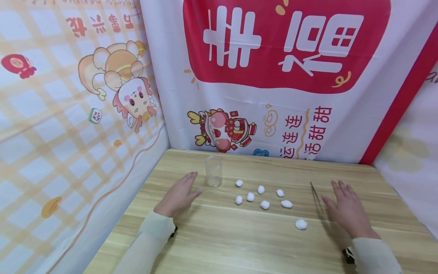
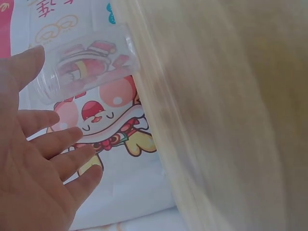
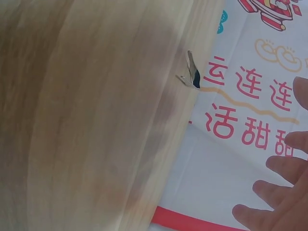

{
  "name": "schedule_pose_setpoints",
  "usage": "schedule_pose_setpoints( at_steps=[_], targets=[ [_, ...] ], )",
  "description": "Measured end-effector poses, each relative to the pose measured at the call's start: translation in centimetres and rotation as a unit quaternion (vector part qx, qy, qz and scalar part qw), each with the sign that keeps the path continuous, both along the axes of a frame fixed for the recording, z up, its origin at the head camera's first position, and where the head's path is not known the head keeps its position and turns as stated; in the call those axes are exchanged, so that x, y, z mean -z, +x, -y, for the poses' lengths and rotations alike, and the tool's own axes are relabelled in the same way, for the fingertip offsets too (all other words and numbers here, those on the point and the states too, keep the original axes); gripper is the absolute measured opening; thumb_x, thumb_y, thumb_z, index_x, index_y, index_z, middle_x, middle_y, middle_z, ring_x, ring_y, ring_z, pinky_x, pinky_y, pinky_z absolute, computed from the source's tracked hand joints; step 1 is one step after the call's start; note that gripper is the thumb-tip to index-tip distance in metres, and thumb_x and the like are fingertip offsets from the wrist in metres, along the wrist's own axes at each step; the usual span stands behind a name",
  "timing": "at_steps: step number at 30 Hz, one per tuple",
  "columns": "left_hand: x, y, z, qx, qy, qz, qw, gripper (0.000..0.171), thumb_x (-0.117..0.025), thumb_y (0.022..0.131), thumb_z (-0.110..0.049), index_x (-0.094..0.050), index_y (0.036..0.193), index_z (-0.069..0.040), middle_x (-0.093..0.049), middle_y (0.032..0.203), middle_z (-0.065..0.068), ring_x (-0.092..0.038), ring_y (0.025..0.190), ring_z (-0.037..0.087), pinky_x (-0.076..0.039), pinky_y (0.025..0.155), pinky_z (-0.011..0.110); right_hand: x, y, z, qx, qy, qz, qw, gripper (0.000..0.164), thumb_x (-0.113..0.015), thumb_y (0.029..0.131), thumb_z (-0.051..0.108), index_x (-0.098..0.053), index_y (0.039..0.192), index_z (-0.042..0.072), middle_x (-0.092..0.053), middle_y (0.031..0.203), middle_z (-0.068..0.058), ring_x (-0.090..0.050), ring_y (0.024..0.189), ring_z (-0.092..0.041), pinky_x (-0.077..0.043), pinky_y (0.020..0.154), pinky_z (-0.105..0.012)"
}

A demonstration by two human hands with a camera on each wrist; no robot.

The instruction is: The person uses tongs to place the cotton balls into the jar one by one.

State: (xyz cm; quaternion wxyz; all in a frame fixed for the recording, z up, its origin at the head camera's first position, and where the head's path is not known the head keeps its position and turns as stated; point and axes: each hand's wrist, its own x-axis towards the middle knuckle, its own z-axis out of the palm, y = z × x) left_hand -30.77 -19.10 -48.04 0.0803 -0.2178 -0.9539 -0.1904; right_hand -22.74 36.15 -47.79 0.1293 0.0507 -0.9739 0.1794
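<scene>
My left hand hovers over the left of the table, fingers extended, close to a clear cylindrical cup that stands upright. The left wrist view has the same cup beyond the spread fingers, which hold nothing. On the right, my right hand is stretched out beside a pair of metal tweezers lying on the table. The tweezers also appear in the right wrist view, apart from the fingers. Several white cotton balls lie between the hands; one cotton ball sits nearer the front.
The wood-grain table ends at a printed cloth hanging behind it. A checked cloth hangs along the left side. Dark bands show at the wrists.
</scene>
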Motion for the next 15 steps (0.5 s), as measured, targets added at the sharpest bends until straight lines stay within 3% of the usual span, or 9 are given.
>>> schedule_pose_setpoints(
  at_steps=[5, 11, 15],
  targets=[
    [0.0, -1.0, -0.9, -0.001, 0.021, 0.018, 0.9996, 0.073, -0.057, 0.097, -0.044, -0.03, 0.152, -0.005, -0.032, 0.154, 0.012, -0.03, 0.141, 0.03, -0.024, 0.114, 0.046, 0.3, -0.3, -0.4, 0.003, 0.001, 0.003, 1.0, 0.074, -0.039, 0.104, 0.045, -0.018, 0.149, -0.01, -0.014, 0.149, -0.039, -0.004, 0.137, -0.057, -0.003, 0.111, -0.064],
    [0.3, -2.2, -1.2, -0.017, 0.058, 0.055, 0.9967, 0.081, -0.049, 0.094, -0.061, -0.03, 0.153, -0.009, -0.031, 0.155, 0.009, -0.03, 0.141, 0.029, -0.024, 0.114, 0.046, 0.4, -0.9, -0.7, -0.001, -0.01, 0.007, 1.0, 0.075, -0.039, 0.103, 0.046, -0.019, 0.149, -0.01, -0.018, 0.148, -0.039, -0.013, 0.134, -0.059, -0.007, 0.109, -0.067],
    [0.7, -2.8, -1.3, -0.013, 0.11, 0.083, 0.9904, 0.075, -0.058, 0.094, -0.05, -0.032, 0.152, -0.01, -0.033, 0.154, 0.008, -0.031, 0.14, 0.028, -0.025, 0.113, 0.047, 0.6, -1.4, -0.6, 0.004, -0.02, 0.029, 0.999, 0.079, -0.036, 0.102, 0.052, -0.021, 0.149, -0.01, -0.025, 0.146, -0.038, -0.023, 0.129, -0.059, -0.019, 0.102, -0.071]
  ],
)
